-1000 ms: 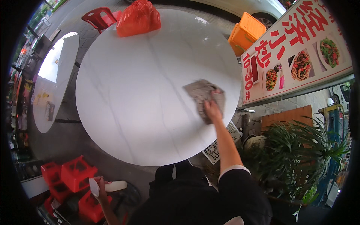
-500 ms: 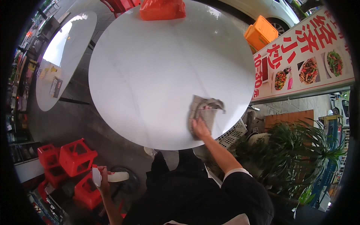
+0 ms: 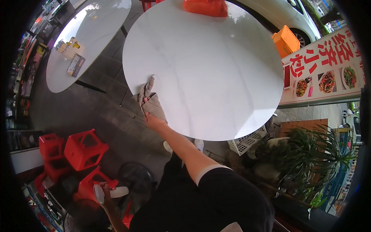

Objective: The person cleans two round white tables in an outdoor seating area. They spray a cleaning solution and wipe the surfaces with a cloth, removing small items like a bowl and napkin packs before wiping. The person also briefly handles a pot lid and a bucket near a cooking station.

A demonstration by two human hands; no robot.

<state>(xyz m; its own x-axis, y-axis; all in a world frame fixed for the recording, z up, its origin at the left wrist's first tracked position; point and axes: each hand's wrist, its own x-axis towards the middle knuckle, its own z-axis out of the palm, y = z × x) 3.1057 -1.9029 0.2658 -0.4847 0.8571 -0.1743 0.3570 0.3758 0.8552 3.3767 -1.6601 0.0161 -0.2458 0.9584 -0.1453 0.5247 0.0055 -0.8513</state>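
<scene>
My right hand (image 3: 153, 118) presses a crumpled grey cloth (image 3: 148, 99) against the near left rim of a round white table (image 3: 208, 65). The cloth hangs partly over the table's edge. My left hand (image 3: 105, 194) is low at my side, gripping a white spray bottle (image 3: 112, 192) that lies roughly level, above the red stools.
Red plastic stools (image 3: 79, 149) are stacked at lower left, beside a dark round fan (image 3: 135, 178). A second round table (image 3: 73, 42) stands at upper left. An orange-red bag (image 3: 205, 7) lies on the far rim. A signboard (image 3: 324, 73), white crate (image 3: 247, 141) and potted plant (image 3: 309, 154) are on the right.
My right hand has swept the cloth from the right side of the table, along the near rim, to the left edge. The left hand still holds the bottle low.
</scene>
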